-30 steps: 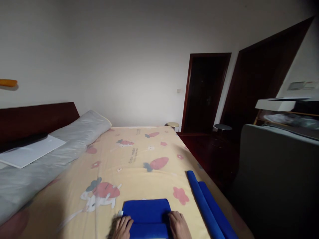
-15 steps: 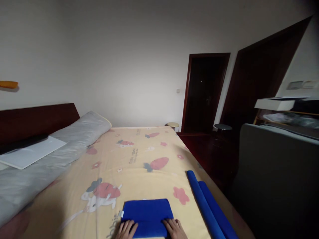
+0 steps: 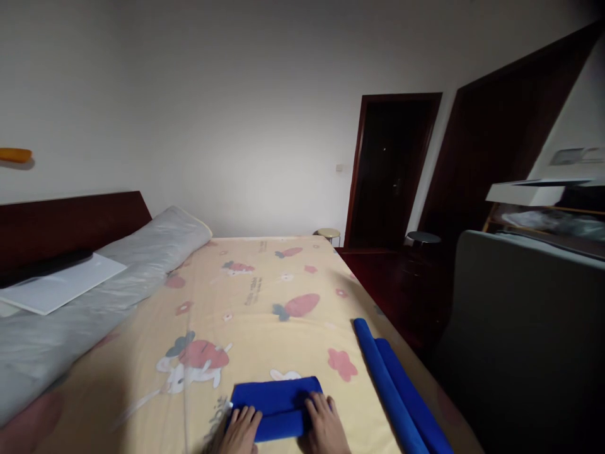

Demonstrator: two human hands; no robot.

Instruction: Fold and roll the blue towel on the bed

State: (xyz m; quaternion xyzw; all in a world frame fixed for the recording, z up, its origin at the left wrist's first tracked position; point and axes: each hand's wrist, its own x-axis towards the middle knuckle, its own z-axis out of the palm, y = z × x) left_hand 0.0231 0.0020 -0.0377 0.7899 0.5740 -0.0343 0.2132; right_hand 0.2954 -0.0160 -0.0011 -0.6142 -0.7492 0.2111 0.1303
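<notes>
While both palms flat, no grip: L hand (image 3: 244,427), R hand (image 3: 324,425) press blue cloth (image 3: 276,403); sheet (image 3: 265,328) lettering unreadable.

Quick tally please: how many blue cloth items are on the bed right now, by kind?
Folded blue cloth, under the left hand and right hand: 1
Blue rolls by the bed's right edge: 2
Total: 3

1. Folded cloth (image 3: 276,407) on the bed (image 3: 265,315), left hand (image 3: 243,430) and right hand (image 3: 324,427) on its near corners;
2. Rolled mat (image 3: 392,391) right of the cloth;
3. Pillow (image 3: 118,277) at the bed's left.
</notes>
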